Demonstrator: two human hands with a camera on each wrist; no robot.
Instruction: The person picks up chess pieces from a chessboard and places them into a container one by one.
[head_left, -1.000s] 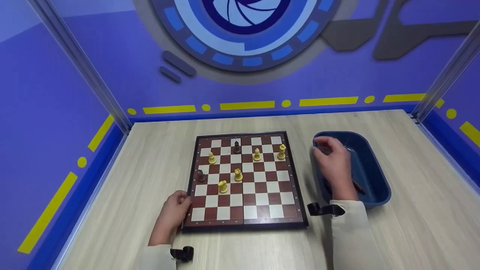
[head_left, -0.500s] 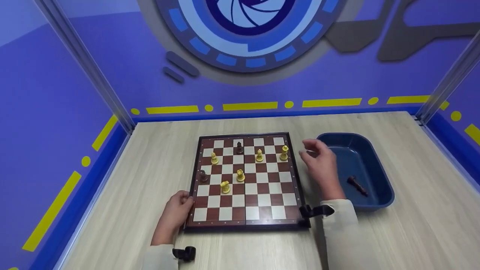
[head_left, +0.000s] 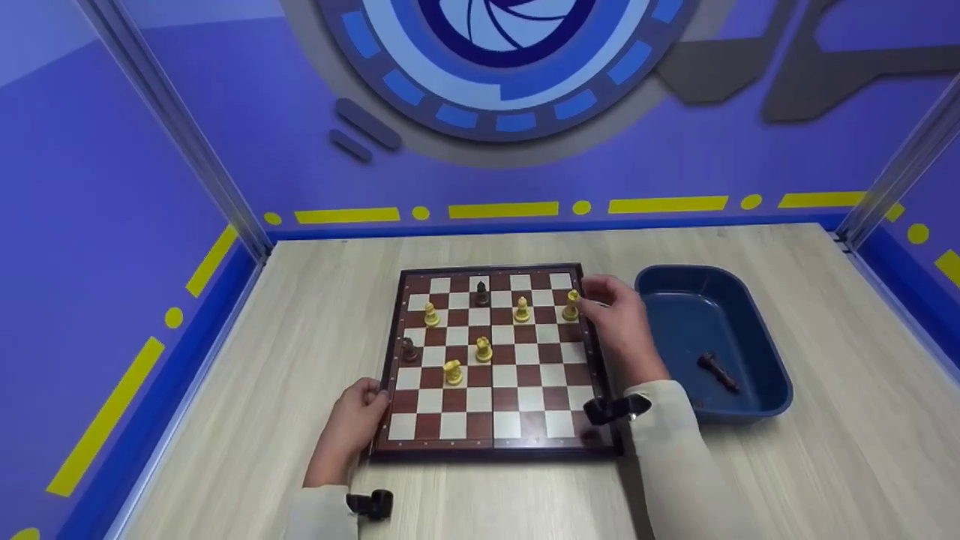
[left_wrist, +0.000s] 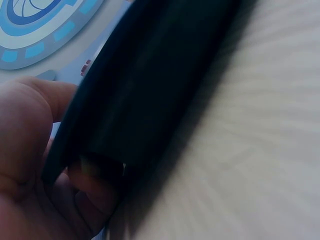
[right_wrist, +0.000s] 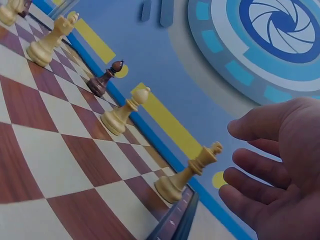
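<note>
My left hand (head_left: pixel 354 420) grips the left edge of the chessboard (head_left: pixel 531 405), thumb at the top and fingers curled at the underside in the left wrist view. My right hand (head_left: pixel 621 322) hovers at the board's right edge, fingers loosely bent, right beside a cream king (head_left: pixel 571 309). In the right wrist view a gap shows between the fingertips and the king (right_wrist: pixel 187 172). Also standing on the board are a cream bishop (head_left: pixel 522 310), a dark bishop (head_left: pixel 481 295) and several other pieces, including a cream knight (head_left: pixel 452 373).
A dark blue tray (head_left: pixel 772 352) stands right of the board, with a dark chess piece (head_left: pixel 718 372) lying in it. My right forearm passes in front of the tray's left side. Blue and purple panels (head_left: pixel 600 172) enclose the table on the back and sides.
My right hand has moved left from over the tray to beside the cream king. My left hand stays on the board's edge, and the pieces stand where they were.
</note>
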